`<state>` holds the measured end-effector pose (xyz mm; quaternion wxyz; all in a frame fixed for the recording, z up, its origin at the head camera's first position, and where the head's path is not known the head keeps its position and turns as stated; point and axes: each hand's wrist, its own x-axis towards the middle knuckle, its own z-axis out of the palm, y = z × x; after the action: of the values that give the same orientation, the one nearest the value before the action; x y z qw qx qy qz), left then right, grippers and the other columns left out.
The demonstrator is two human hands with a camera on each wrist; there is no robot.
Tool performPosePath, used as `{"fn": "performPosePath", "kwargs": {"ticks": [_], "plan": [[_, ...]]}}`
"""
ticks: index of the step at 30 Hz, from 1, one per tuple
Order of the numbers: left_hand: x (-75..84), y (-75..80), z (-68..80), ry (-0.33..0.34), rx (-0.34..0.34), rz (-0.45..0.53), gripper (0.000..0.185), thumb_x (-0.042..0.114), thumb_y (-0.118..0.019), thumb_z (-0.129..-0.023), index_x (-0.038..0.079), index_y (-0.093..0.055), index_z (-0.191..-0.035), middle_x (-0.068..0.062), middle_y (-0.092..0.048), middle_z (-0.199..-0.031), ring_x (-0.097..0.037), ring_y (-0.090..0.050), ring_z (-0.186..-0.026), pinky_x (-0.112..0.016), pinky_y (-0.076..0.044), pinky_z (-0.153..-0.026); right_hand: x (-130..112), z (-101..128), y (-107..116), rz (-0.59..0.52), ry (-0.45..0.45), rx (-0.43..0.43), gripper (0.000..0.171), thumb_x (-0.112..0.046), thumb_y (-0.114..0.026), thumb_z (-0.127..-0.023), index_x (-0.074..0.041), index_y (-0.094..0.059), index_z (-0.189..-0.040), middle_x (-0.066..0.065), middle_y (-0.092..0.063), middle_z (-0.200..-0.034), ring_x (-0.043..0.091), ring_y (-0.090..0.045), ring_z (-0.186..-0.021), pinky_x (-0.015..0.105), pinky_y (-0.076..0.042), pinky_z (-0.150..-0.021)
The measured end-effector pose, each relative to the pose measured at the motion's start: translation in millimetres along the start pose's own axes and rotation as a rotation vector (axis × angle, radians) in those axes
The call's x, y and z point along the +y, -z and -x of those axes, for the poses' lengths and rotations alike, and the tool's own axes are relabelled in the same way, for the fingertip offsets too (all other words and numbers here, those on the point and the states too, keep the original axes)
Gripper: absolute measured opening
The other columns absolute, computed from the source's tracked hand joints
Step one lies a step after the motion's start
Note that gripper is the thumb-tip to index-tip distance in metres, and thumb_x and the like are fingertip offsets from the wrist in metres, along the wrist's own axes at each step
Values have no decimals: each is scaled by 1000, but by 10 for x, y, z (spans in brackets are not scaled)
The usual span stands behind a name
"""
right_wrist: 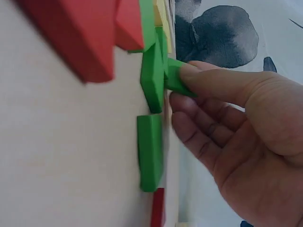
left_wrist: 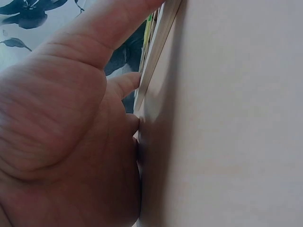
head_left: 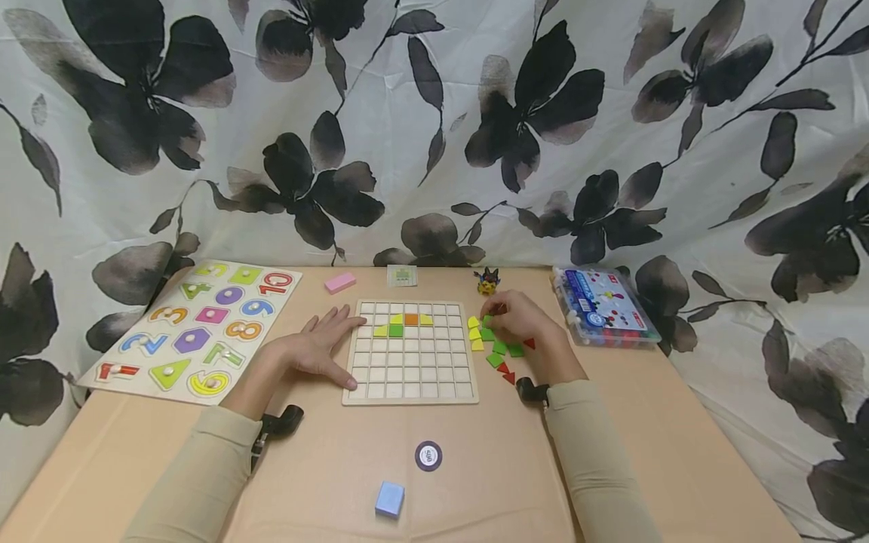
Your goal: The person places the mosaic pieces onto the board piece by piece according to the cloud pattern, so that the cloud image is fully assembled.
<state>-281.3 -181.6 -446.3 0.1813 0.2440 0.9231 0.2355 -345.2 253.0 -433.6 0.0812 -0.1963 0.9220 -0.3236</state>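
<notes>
A wooden grid board [head_left: 410, 377] lies in the middle of the table, with a few yellow, orange and green tiles [head_left: 403, 324] set in its top rows. My left hand [head_left: 333, 343] lies flat on the table, its straight fingers touching the board's left edge [left_wrist: 154, 61]. To the right of the board sits a loose pile of yellow, green and red tiles [head_left: 498, 354]. My right hand [head_left: 498, 317] is over that pile. In the right wrist view its thumb and fingers [right_wrist: 213, 85] pinch a small green tile [right_wrist: 174, 78] among other green tiles [right_wrist: 150, 151] and red tiles [right_wrist: 85, 33].
A number puzzle board [head_left: 197, 324] lies at the left. A pink block [head_left: 339, 283], a small card [head_left: 402, 276] and a toy figure [head_left: 486, 280] sit behind the grid. At the right is a plastic box [head_left: 600, 305]. A blue block [head_left: 390, 499] and a dark disc [head_left: 428, 455] lie near me.
</notes>
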Motion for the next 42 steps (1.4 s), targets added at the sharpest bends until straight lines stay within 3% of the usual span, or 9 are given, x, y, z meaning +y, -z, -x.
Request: {"fn": "performPosePath", "kwargs": {"ticks": [6,10,14,22,29,35,42], "plan": [[29,26,32,-22,4,10,127,62,-90,-67,13,-26,-164,-28,0,-173,-48,6,-160,-71,4,-125,-156,7,43,-218,-14,151,25,-14,-70,-99,-4,-73,-121,10,-70,-107,25,-68,-92,37,-60,-84],[22,28,36,-36,6,14,127,61,-91,-66,12,-25,-164,-30,0,-172,-50,6,-159,-72,4,-124,-314,-26,39,-406,47,210,30,-5,-69,-99,3,-69,-128,20,-69,-116,22,-76,-90,36,-65,-83],[20,32,30,-22,2,4,126,62,-90,-67,13,-25,-164,-28,0,-173,-48,6,-160,-70,4,-125,-469,-46,-11,-484,101,209,36,2,-66,-99,4,-64,-134,23,-67,-127,19,-77,-96,31,-64,-86],[8,31,7,-9,-7,-6,126,62,-89,-68,15,-25,-164,-27,1,-173,-47,6,-161,-70,4,-126,-731,-129,-255,-377,169,219,30,-6,-75,-95,-4,-71,-126,14,-70,-108,23,-73,-90,31,-63,-79],[11,21,18,-11,-5,2,126,62,-90,-67,14,-25,-164,-27,0,-173,-48,5,-160,-70,4,-125,-894,-192,-489,-306,231,170,26,-7,-77,-93,-3,-74,-119,10,-72,-98,21,-66,-85,27,-57,-71],[9,11,17,-8,-6,1,126,62,-90,-67,14,-26,-164,-28,0,-173,-48,5,-160,-70,4,-125,-928,-228,-636,-251,206,146,25,-8,-79,-92,-2,-75,-116,8,-72,-95,18,-63,-83,22,-51,-71],[24,13,10,-11,4,-7,126,63,-90,-67,13,-27,-163,-29,-2,-172,-49,4,-160,-71,2,-125,-864,-292,-755,-293,189,62,25,-7,-79,-91,-2,-74,-114,9,-70,-95,17,-60,-82,24,-51,-72]]}}
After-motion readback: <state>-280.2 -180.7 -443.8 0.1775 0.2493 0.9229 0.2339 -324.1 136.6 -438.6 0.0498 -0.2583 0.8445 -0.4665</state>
